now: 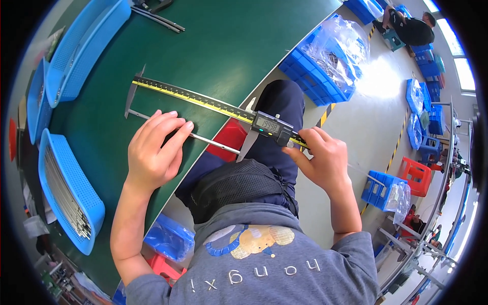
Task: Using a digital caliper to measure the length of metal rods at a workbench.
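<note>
A long digital caliper (195, 99) with a yellow-marked scale lies slantwise across the table edge. Between its jaws runs a thin metal rod (207, 140), one end by the far-left jaw and the other by the sliding jaw. My left hand (155, 147) pinches the rod near its left part, fingers closed around it. My right hand (321, 155) grips the caliper's right end beside the display (267, 124), thumb at the slider's lower side. The display is lit with digits.
A blue basket (71, 193) full of metal rods stands on the green table (203, 40); another blue basket (89, 46) is at the far left. Several rods (158, 19) lie at the back. A blue crate (320, 66) with plastic bags stands right of the table. A person (412, 28) sits far right.
</note>
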`<state>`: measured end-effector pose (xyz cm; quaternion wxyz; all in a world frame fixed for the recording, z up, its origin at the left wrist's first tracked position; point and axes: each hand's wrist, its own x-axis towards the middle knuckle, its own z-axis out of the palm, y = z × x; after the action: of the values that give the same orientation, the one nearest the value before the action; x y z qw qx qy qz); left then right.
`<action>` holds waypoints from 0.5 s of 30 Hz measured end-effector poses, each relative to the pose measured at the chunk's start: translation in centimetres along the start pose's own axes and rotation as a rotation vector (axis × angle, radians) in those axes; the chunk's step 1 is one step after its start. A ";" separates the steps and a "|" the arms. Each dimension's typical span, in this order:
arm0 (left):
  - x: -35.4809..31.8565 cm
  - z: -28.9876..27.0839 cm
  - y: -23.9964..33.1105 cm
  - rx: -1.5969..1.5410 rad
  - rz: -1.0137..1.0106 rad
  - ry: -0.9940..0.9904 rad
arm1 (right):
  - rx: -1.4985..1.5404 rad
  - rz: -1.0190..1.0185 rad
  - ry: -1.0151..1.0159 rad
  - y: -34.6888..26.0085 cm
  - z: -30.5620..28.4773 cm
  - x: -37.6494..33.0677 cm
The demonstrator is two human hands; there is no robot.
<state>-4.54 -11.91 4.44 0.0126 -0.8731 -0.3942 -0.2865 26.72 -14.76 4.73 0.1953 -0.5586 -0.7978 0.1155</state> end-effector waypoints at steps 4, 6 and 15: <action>-0.1 0.0 0.0 0.011 -0.005 0.011 | 0.007 -0.005 0.005 -0.1 0.1 0.2; -0.2 0.1 -0.1 0.008 -0.013 0.014 | 0.010 -0.016 0.014 -0.2 0.0 0.2; 0.1 0.0 0.1 -0.019 0.000 -0.012 | 0.024 -0.008 0.021 -0.3 0.0 0.1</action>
<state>-4.42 -11.88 4.48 0.0021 -0.8750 -0.3914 -0.2848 26.46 -14.77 4.91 0.2108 -0.5542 -0.7965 0.1183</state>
